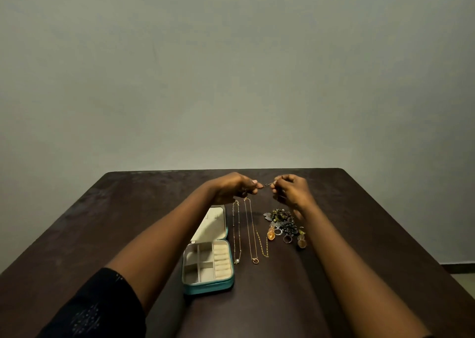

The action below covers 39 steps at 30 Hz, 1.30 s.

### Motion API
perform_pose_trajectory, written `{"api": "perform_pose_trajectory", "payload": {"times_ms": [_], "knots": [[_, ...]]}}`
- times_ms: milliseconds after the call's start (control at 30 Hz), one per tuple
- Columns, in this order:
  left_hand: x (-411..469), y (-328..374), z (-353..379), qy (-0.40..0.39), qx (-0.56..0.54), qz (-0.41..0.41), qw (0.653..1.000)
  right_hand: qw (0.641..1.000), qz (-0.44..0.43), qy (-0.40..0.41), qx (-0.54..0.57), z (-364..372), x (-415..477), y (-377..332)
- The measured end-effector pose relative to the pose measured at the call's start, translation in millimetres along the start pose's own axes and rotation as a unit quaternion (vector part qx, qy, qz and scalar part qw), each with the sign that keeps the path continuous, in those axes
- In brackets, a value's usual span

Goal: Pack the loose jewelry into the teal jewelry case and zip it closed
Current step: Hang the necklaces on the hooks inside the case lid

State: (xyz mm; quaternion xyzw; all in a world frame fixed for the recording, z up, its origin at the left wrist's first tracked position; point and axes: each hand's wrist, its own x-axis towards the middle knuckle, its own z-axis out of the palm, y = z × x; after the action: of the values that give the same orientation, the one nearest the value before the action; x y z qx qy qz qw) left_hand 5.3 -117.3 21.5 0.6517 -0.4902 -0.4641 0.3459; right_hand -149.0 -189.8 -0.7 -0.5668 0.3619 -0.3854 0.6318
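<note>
Both hands are raised above the far half of the table (128,209), fingers curled in and pinched shut. The left hand (235,187) and the right hand (288,188) each nip one end of a small thin metal piece (267,184) stretched between their fingertips; what kind of jewelry it is cannot be told. Both forearms reach straight out from the near edge, wrists lifted, the left one in a dark sleeve (97,309) near the elbow.

The teal jewelry case (208,268) lies open under the left forearm, toward the near edge, its cream compartments showing and its lid (212,223) leaning back toward the far edge. Just beside the case on its right lie three thin necklaces (250,232), laid lengthwise. Further right, partly hidden by the right wrist, sits a pile of rings and earrings (284,225), touching one another
</note>
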Motion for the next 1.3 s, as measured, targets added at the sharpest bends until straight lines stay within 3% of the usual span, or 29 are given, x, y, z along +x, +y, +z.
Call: {"api": "perform_pose_trajectory", "payload": {"times_ms": [133, 433, 700, 1067, 1167, 1300], "knots": [[-19, -1, 0, -0.047, -0.025, -0.013, 0.998, 0.999, -0.004, 0.001, 0.039, -3, -14, -19], [-66, 14, 5, -0.031, -0.054, 0.019, 0.998, 0.996, -0.064, -0.010, 0.064, 0, -56, -69], [-100, 7, 14, -0.109, 0.038, -0.076, 0.990, 0.992, -0.097, -0.029, 0.078, 8, -89, -95], [-132, 3, 17, -0.230, 0.134, -0.194, 0.944, 0.988, -0.122, -0.051, 0.079, 20, -120, -116], [-136, 2, 15, -0.195, 0.122, -0.187, 0.955, 0.987, -0.127, -0.066, 0.071, 25, -126, -119], [-139, -4, 10, -0.101, -0.001, -0.117, 0.988, 0.985, -0.139, -0.074, 0.066, 29, -132, -122]]}}
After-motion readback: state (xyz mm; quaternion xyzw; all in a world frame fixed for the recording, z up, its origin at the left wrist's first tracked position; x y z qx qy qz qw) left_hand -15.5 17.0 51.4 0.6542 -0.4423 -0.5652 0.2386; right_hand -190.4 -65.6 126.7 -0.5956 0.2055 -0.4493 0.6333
